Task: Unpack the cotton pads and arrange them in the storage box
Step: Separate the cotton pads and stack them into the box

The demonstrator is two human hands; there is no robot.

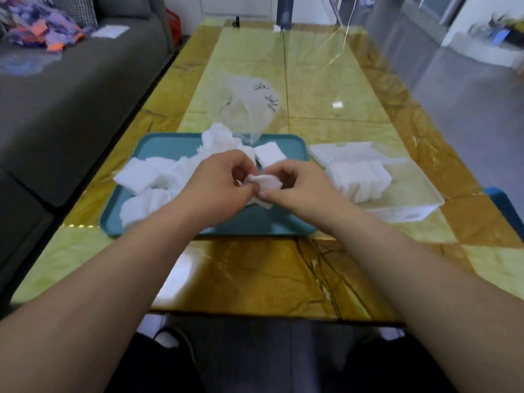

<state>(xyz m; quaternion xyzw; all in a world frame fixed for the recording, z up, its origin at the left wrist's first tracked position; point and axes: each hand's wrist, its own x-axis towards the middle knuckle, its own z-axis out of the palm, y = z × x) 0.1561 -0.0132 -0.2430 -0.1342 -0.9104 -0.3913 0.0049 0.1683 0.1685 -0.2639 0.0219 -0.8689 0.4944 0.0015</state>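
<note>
Left hand and right hand: meeting over the near half of the tray, fingers curled, both pinching one crumpled cotton pad between thumbs and fingertips.

Tray: teal, rounded corners, lying on the desk directly beneath the hands.

Loose cotton pads: white squares heaped on the tray to the left of the left hand and beyond both hands, overlapping, some rumpled. One flat stack sits just past the hands.

Storage box: clear plastic, on the desk just right of the right hand, touching or nearly touching the tray edge. A row of pads stands packed in its left part; the right part shows only the clear floor.

Plastic bag: transparent, with dark printed marks, beyond the hands at the tray's far edge, mouth toward the pile.

Sofa: grey, far left of the left hand, alongside the desk.
</note>
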